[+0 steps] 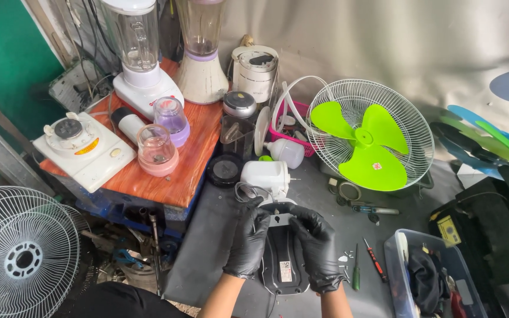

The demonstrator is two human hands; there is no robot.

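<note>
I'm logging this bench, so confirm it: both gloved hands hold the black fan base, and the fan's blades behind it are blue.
One detail is wrong: the head view shows the fan blades are bright green, not blue. Both gloved hands, left hand and right hand, do hold the black fan base.

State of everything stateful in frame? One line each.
left hand: gloved, gripping the black fan base
right hand: gloved, gripping the same base
black fan base: lying flat, underside up
green fan blade: seated in rear grille, front guard off
white grille: detached, lying loose
clear bin: lid off
</note>
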